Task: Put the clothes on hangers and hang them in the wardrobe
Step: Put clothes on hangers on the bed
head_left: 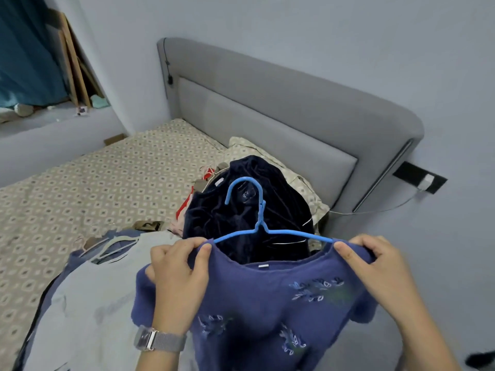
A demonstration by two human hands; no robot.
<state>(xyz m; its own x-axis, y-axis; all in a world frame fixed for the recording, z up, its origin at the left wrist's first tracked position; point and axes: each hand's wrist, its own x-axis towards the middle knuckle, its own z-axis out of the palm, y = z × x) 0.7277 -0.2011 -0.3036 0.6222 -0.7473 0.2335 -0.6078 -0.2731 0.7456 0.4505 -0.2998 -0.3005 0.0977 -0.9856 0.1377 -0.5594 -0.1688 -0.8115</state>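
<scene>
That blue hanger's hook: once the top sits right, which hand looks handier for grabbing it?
Probably the right hand. The blue hanger has its stem nearer that side, though both hands pinch the purple top at its shoulders, the left hand included. It's close.

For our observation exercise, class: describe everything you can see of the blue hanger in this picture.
The blue hanger is thin and looks like plastic-coated wire, with a curved hook at the top, a short twisted neck and two sloping arms. It stands upright, hook up, its arms slipped inside the neckline of a purple-blue knitted top with embroidered patterns. The left hand and the right hand each pinch a shoulder of the top over the arm ends. Behind it lies a dark velvet garment on the bed.
</scene>
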